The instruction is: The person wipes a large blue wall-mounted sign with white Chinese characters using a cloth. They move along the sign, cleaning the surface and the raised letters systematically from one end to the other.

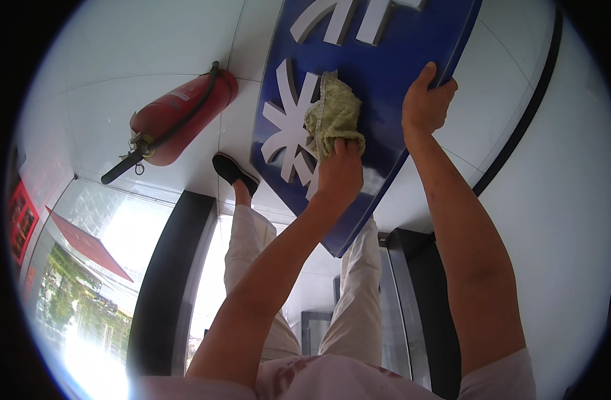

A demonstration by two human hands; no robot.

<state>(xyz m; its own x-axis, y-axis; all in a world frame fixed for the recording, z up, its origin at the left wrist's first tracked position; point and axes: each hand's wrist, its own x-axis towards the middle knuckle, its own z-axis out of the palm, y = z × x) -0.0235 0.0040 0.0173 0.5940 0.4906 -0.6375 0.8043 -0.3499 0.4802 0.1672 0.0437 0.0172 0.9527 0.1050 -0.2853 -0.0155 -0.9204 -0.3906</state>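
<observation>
A blue sign board (385, 87) with raised white characters (289, 117) stands tilted in front of me. My left hand (341, 172) is closed on the lower end of a crumpled yellow-green cloth (335, 110). The cloth lies against the board's face and partly covers the right side of one white character. At the board's right edge, my right hand (428, 103) grips the rim, its thumb pointing up and its fingers curled around the edge.
A red fire extinguisher (185, 117) with a black hose is to the left on pale tiles (145, 40). My black shoe (235, 173) is beside the board's lower left edge. Dark door frames (169, 280) and glass (92, 287) are at the lower left.
</observation>
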